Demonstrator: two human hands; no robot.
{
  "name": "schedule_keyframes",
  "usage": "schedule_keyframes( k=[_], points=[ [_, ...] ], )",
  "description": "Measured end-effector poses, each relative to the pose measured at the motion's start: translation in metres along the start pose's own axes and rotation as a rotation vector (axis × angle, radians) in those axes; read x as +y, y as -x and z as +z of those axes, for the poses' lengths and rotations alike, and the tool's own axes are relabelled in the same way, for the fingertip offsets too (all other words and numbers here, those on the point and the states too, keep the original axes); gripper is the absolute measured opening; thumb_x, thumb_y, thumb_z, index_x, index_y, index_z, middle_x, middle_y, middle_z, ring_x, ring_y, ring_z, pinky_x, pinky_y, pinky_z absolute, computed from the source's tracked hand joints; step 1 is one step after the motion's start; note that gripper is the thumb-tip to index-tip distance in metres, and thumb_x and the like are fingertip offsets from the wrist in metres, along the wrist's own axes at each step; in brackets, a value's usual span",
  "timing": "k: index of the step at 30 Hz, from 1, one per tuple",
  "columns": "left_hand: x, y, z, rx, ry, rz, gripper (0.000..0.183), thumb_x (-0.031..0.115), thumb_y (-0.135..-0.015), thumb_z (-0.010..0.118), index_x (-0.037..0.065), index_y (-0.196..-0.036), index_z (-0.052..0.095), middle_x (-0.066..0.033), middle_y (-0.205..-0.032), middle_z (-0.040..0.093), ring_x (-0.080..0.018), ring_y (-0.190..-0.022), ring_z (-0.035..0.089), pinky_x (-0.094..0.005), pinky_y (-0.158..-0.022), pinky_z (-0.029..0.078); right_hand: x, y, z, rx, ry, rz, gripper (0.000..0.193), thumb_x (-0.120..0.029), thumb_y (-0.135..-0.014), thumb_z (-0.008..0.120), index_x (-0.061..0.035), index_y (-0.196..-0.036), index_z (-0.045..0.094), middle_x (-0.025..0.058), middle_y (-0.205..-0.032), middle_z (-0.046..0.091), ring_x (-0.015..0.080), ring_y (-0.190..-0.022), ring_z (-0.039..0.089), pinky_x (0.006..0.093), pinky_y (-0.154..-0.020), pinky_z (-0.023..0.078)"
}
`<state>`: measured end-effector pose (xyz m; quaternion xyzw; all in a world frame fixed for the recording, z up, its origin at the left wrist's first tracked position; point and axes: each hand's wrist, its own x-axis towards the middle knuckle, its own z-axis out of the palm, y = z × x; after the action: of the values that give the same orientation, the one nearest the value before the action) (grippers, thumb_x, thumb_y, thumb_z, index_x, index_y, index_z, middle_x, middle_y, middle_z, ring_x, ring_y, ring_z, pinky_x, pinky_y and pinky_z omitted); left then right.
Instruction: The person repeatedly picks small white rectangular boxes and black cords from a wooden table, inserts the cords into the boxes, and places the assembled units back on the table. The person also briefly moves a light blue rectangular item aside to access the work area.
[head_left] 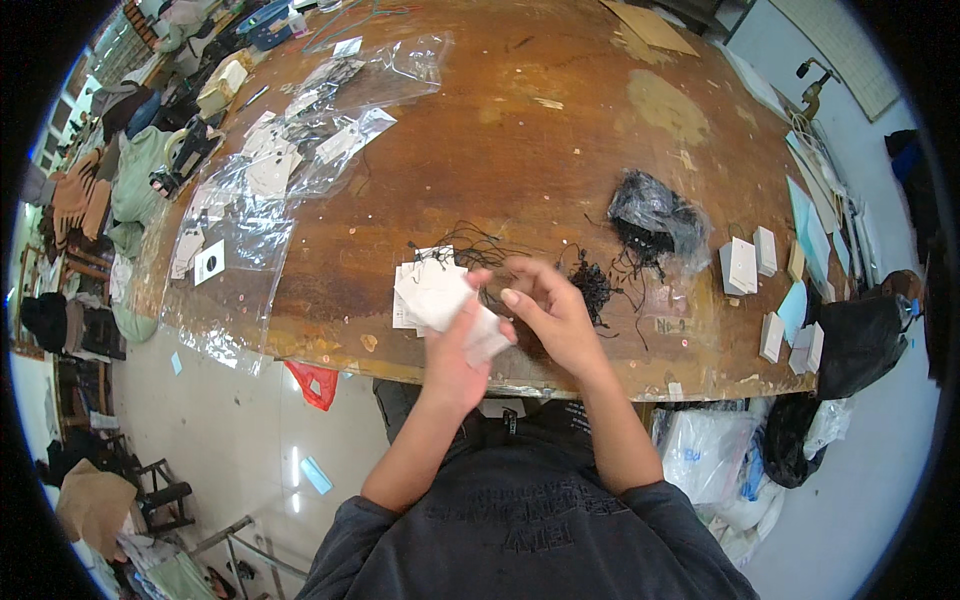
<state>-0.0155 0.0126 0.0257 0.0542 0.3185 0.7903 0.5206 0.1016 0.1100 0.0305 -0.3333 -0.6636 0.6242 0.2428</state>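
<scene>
My left hand [460, 350] is closed around a stack of white paper tags [482, 328], tilted over the table's near edge. Close to its right, my right hand [562, 322] has curved fingers with the thumb apart from them; I see nothing held between them, though a thin string could be hidden. Under and behind the left hand lies a pile of white tags [408, 300] with black strings [470, 240] trailing from its far side. To the right of my right hand is a tangled heap of black strings [592, 290].
Dark clear plastic bag [655, 215] of strings lies beyond the heap. Small stacks of white cards [738, 266] stand at right. Clear plastic bags [250, 240] with loose tags [272, 170] spread over the left. A metal clamp [818, 85] is fixed at the far right.
</scene>
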Motion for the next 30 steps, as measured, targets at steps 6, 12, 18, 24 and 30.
schedule_keyframes(
  k=[6,12,18,24,30],
  points=[
    [0.027,-0.017,-0.016,0.024,-0.308,0.226,0.034,0.015,-0.095,0.054,-0.002,-0.124,0.049,-0.0133,-0.102,0.06,-0.0209,-0.072,0.064,-0.0357,-0.065,0.055,0.012,0.0,-0.025,0.217,-0.496,-0.269,0.012,-0.011,-0.09,0.059,-0.0047,-0.079,0.058,0.0048,-0.08,0.057,0.0139,-0.066,0.053,0.028,-0.061,0.045],
    [0.008,-0.01,-0.014,0.071,-0.375,0.107,0.034,0.012,-0.093,0.06,-0.001,-0.123,0.053,-0.0095,-0.111,0.061,-0.0167,-0.09,0.063,-0.0315,-0.079,0.052,-0.018,0.004,-0.008,0.02,-0.951,-0.446,0.012,-0.005,-0.091,0.056,-0.0062,-0.08,0.053,0.0036,-0.082,0.057,0.0121,-0.066,0.053,0.0239,-0.061,0.044],
    [0.004,-0.001,-0.011,0.094,-0.424,0.256,0.035,0.012,-0.091,0.065,-0.001,-0.122,0.054,-0.0068,-0.114,0.061,-0.0119,-0.102,0.057,-0.0286,-0.087,0.047,-0.021,0.009,0.038,0.201,-0.303,-0.186,0.013,-0.007,-0.096,0.057,-0.0043,-0.108,0.055,0.0045,-0.091,0.067,0.0024,-0.061,0.047,0.0181,-0.05,0.036],
    [0.005,0.002,-0.009,0.098,-0.6,0.412,0.032,0.009,-0.091,0.065,-0.002,-0.119,0.055,-0.0065,-0.11,0.061,-0.0114,-0.098,0.058,-0.0272,-0.084,0.048,-0.018,0.001,0.044,0.306,0.142,-0.434,0.007,-0.004,-0.093,0.059,0.0007,-0.097,0.056,0.0067,-0.086,0.062,0.0101,-0.066,0.052,0.0241,-0.059,0.044],
    [0.002,0.007,-0.006,0.117,-0.667,0.486,0.024,0.007,-0.09,0.066,-0.002,-0.111,0.059,-0.0056,-0.104,0.062,-0.011,-0.093,0.058,-0.0277,-0.079,0.049,-0.021,-0.001,0.051,0.346,0.3,-0.583,0.006,-0.001,-0.089,0.06,0.001,-0.092,0.055,0.0124,-0.082,0.056,0.024,-0.068,0.056,0.0322,-0.06,0.046]
  ],
)
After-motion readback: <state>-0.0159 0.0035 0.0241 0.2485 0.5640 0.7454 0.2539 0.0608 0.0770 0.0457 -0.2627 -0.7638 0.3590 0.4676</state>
